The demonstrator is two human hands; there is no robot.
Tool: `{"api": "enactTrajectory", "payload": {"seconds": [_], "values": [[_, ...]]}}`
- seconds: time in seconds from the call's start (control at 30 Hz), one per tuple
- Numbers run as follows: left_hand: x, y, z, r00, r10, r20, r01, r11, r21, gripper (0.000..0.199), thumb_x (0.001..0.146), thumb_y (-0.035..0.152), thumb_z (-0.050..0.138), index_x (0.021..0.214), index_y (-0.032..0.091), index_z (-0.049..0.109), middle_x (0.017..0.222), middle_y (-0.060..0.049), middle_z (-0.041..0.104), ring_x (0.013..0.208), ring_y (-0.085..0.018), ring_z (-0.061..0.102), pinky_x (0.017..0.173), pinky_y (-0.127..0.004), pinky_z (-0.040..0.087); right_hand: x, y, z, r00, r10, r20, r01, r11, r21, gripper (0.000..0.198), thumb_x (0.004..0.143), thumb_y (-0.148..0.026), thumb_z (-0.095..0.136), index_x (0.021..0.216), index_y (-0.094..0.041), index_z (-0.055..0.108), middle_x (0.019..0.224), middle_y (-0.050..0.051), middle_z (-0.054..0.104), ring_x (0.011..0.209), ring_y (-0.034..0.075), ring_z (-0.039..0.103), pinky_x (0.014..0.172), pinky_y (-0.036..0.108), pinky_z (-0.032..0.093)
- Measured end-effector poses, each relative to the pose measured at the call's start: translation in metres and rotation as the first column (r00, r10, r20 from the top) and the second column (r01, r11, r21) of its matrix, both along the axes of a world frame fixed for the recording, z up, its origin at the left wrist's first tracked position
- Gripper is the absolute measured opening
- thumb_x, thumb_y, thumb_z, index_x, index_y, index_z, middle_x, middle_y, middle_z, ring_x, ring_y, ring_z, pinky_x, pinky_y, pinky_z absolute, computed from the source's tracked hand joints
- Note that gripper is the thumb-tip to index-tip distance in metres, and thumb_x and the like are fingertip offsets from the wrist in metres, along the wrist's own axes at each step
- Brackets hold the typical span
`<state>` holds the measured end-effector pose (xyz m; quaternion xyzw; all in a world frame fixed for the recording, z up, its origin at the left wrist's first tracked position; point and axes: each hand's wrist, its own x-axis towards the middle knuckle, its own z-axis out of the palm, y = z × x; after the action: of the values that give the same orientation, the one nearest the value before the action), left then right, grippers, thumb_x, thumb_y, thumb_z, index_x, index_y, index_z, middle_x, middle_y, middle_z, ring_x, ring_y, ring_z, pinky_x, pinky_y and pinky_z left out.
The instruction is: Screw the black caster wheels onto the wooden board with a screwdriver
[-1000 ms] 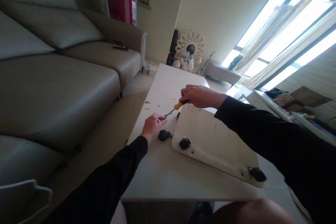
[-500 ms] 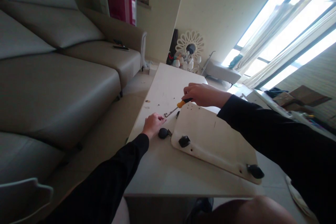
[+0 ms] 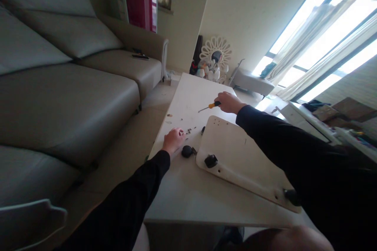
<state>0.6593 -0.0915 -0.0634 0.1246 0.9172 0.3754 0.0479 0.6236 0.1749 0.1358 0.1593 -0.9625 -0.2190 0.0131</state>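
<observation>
My right hand (image 3: 229, 102) is wrapped round a screwdriver (image 3: 212, 105) with a yellow and black handle. Its shaft points left over the white table, and the tip is apart from my other hand. Low over the table's left side, my left hand (image 3: 174, 140) has its fingers curled together; whatever they hold is too small to make out. Several small screws (image 3: 189, 130) lie just right of those fingertips. A loose black caster (image 3: 187, 151) sits below them. To the right lies a white board (image 3: 235, 147) with rounded corners, with a black caster (image 3: 211, 160) attached near its left end.
The white table (image 3: 188, 196) stretches away from my knees. A grey sofa (image 3: 97, 90) runs along the left, with a phone (image 3: 140, 57) on its seat. Cardboard boxes (image 3: 355, 113) are at the right, and a sunburst mirror (image 3: 216, 55) stands by the far wall.
My right hand has drawn the screwdriver up and away from my left hand, so its tip has left the screws. My left hand stays near the same spot, fingers curled.
</observation>
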Motion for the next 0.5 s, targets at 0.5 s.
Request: {"api": "enactTrajectory", "payload": {"seconds": [0.5], "values": [[0.002, -0.001, 0.015, 1.0, -0.004, 0.004, 0.003, 0.997, 0.071, 0.023, 0.097, 0.027, 0.057, 0.117, 0.018, 0.065, 0.111, -0.011, 0.075, 0.105, -0.025, 0.069, 0.091, -0.035, 0.046, -0.042, 0.013, -0.055, 0.995, -0.095, 0.007, 0.094, 0.995, 0.045, 0.033, 0.098, -0.039, 0.065, 0.122, -0.017, 0.066, 0.128, 0.01, 0.067, 0.113, 0.022, 0.067, 0.098, 0.045, 0.059]]}}
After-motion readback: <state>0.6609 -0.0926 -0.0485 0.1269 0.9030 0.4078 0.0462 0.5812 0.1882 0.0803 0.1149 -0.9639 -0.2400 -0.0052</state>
